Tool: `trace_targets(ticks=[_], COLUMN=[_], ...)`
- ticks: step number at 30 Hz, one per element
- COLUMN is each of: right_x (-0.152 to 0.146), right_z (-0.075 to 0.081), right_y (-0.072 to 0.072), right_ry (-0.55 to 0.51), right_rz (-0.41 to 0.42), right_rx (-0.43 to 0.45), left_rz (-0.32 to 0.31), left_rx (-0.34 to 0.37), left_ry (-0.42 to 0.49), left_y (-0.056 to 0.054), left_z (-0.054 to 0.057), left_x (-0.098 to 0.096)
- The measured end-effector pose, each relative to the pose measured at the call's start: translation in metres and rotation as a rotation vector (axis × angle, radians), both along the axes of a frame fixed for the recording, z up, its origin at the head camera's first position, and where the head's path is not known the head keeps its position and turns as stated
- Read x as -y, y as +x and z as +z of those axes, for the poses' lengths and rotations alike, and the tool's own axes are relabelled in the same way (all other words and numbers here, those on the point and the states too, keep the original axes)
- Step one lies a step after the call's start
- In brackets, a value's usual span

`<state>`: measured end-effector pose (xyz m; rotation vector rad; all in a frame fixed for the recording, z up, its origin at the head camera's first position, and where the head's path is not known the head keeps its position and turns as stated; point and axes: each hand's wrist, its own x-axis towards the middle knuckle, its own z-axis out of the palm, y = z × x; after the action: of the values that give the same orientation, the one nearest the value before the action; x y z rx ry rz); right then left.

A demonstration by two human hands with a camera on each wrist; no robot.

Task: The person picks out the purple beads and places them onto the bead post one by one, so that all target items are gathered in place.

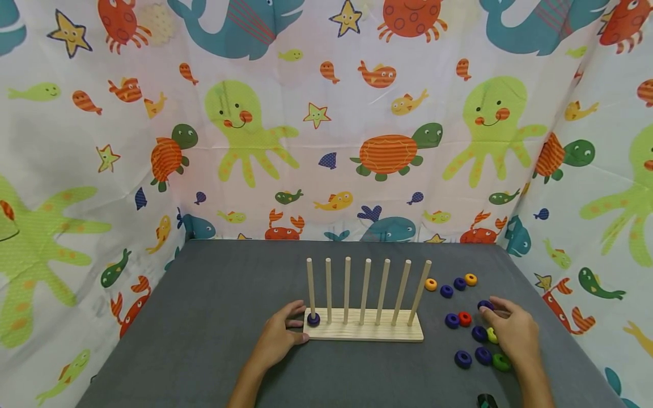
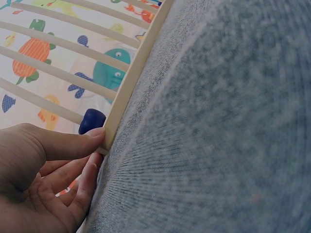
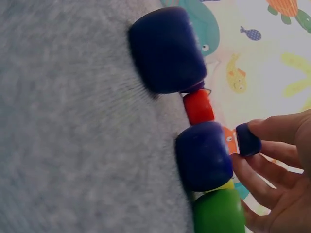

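A wooden peg board (image 1: 364,333) with a row of several upright pegs stands mid-table. One dark blue ring (image 1: 313,320) sits at the foot of its leftmost peg; the left wrist view shows this blue ring (image 2: 92,121) close to the thumb. My left hand (image 1: 278,334) grips the board's left end between thumb and fingers. Over on the right, my right hand (image 1: 516,328) pinches a blue ring (image 3: 248,140) between thumb and fingertips, above the loose rings. Beneath and beside that hand lie a yellow-green ring (image 1: 492,335), partly hidden, and a green ring (image 1: 501,362).
Several more blue rings (image 1: 462,359), a red ring (image 1: 465,319) and two orange-yellow rings (image 1: 471,279) lie right of the board. A small dark object (image 1: 487,401) is cut off at the bottom edge. Printed cloth (image 1: 316,164) hangs around the grey table (image 1: 229,283).
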<state>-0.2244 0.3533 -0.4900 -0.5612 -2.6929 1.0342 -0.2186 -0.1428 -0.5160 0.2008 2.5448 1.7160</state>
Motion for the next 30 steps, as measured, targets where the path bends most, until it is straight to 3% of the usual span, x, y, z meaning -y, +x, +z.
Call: trace_targets(ticks=[6, 17, 30], right_x=[0.005, 0.013, 0.033], right_z=[0.006, 0.011, 0.027], right_y=[0.005, 0.010, 0.012], right_ry=[-0.018, -0.030, -0.004], right_rz=[-0.011, 0.053, 0.126], right_rx=[-0.058, -0.087, -0.214], left_rz=[-0.013, -0.005, -0.018], left_rx=[-0.006, -0.002, -0.011], left_ry=[0.002, -0.013, 0.002], left_y=[0.000, 0.000, 0.000], left_z=[0.000, 0.000, -0.002], left_x=[0.002, 0.002, 0.002])
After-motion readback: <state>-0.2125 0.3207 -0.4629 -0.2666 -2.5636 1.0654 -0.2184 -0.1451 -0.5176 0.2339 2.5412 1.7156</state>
